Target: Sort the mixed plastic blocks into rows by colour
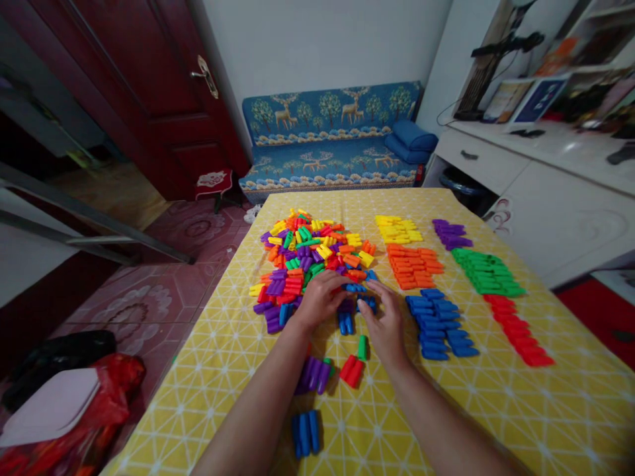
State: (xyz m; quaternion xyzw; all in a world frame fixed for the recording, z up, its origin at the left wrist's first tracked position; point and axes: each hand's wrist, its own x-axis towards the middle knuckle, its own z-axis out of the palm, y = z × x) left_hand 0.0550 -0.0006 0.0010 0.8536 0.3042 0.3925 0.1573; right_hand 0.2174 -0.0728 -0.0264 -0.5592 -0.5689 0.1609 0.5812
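Note:
My left hand (321, 299) is at the near right edge of a mixed heap of colored plastic pegs (310, 254). Its fingertips are closed on a small blue peg piece (355, 288). Facing it, my right hand (387, 322) curves its thumb and fingers round other blue pegs (368, 304). Just below, between the wrists, lie a blue pair (346, 323), a green peg (362, 348) and red pegs (352, 371). Purple pegs (313, 375) lie beside my left forearm, which partly covers them. Nearer still is a blue group (305, 433).
Sorted groups lie on the right of the yellow patterned tablecloth (397, 423): yellow (397, 230), orange (414, 266), blue (436, 324), purple (450, 234), green (487, 272) and red (518, 332). Beyond stands a blue sofa (317, 158); a white cabinet (560, 205) is to the right.

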